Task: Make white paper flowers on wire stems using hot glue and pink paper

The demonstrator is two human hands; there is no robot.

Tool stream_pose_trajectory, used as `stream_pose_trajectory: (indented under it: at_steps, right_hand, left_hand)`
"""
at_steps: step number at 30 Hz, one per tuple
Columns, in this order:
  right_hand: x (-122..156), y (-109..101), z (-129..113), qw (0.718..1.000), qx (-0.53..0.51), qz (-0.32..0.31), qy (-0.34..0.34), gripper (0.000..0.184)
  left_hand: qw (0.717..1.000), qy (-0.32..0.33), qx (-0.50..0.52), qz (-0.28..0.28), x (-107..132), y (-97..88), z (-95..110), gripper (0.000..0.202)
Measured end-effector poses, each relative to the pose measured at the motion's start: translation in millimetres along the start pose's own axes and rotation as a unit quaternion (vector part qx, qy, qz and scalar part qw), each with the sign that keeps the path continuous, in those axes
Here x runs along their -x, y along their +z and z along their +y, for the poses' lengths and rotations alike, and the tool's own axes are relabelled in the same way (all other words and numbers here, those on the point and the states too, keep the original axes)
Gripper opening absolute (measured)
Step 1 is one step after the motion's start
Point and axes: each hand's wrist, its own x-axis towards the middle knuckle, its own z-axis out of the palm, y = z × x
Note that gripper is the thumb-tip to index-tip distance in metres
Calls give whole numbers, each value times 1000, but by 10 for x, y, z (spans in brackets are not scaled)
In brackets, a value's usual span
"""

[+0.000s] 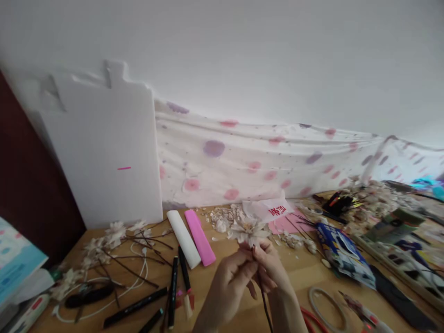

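A cream paper flower [248, 231] with layered, pointed petals sits just above my hands, on a thin dark wire stem [264, 303]. My left hand [229, 286] and my right hand [274, 273] meet under the bloom. Fingers of both hands pinch the flower's base and the top of the stem. The stem runs down past my right hand toward the table's front edge. Part of it is hidden behind my fingers.
On the wooden table [287, 273] lie finished flowers on dark stems [111, 240], a white roll [183, 238], a pink roll [200, 237], black markers [172, 291], petal scraps [222, 219], a blue packet [343, 254] and red-handled scissors [314, 320]. A white foam board [100, 152] leans against the wall.
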Motion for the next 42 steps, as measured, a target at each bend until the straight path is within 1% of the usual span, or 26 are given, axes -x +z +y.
stream_pose_trajectory:
  at_steps: [1, 2, 3, 4, 6, 8, 9, 10, 12, 14, 16, 18, 20, 23, 25, 27, 29, 32, 35, 38, 40, 42]
  right_hand:
    - [2, -24, 28, 1000, 1, -7, 0, 47]
    - [6, -45, 51, 1000, 1, -11, -3, 50]
    - [12, -66, 67, 1000, 3, -11, -7, 51]
    - [22, -86, 75, 1000, 4, -6, -13, 51]
    - [55, -135, 68, 999, 10, 20, -26, 44]
    - [100, -204, 45, 998, 29, 52, -33, 39]
    - [124, -247, 34, 996, 46, 64, -36, 40]
    - [147, -295, 28, 995, 69, 62, -39, 41]
    - [187, -400, 35, 990, 120, 43, -52, 43]
    - [221, -501, 67, 984, 159, 33, -79, 43]
    - [261, -581, 107, 976, 189, 31, -107, 39]
    - [321, -630, 141, 972, 210, 10, -107, 35]
    - [409, -645, 177, 976, 203, -35, -72, 35]
    - [580, -616, 291, 985, 138, -99, 10, 47]
    - [701, -574, 431, 986, 99, -110, 70, 57]
    - [813, -526, 598, 982, 86, -106, 127, 63]
    - [906, -481, 735, 977, 86, -108, 161, 66]
    - [1006, -440, 788, 975, 93, -104, 175, 65]
    - [1085, -453, 688, 971, 113, -106, 180, 58]
    - [1207, -514, 611, 968, 128, -117, 179, 50]
    - [1310, -564, 637, 973, 133, -92, 165, 47]
    - [1396, -610, 723, 977, 140, -64, 151, 44]
  left_hand:
    - [997, 18, -65, 47, 24, -14, -15, 41]
    - [984, 40, -141, 105, 54, -32, -43, 40]
    - [968, 54, -193, 150, 90, -51, -82, 37]
    - [955, 63, -226, 183, 129, -69, -127, 33]
    - [933, 78, -262, 232, 208, -88, -221, 22]
    - [908, 110, -299, 271, 266, -73, -294, 23]
    - [899, 127, -311, 279, 281, -54, -318, 24]
    - [894, 140, -318, 281, 288, -29, -333, 23]
    - [899, 144, -317, 268, 278, 24, -346, 19]
    - [904, 128, -313, 262, 255, 70, -351, 18]
    - [905, 107, -311, 271, 237, 103, -361, 22]
    - [902, 84, -312, 285, 229, 134, -375, 24]
    - [902, 57, -304, 302, 226, 169, -383, 26]
    - [922, 3, -239, 304, 221, 198, -382, 40]
    - [929, -30, -192, 314, 228, 171, -386, 42]
    - [925, -51, -164, 340, 249, 105, -393, 43]
    - [922, -56, -130, 361, 278, 28, -394, 45]
    - [924, -45, -91, 367, 331, -42, -373, 40]
    - [928, -53, -79, 359, 409, -56, -329, 35]
    - [928, -55, -89, 358, 528, -95, -264, 38]
    - [923, -51, -103, 367, 611, -146, -207, 42]
    - [914, -50, -101, 390, 682, -199, -145, 44]
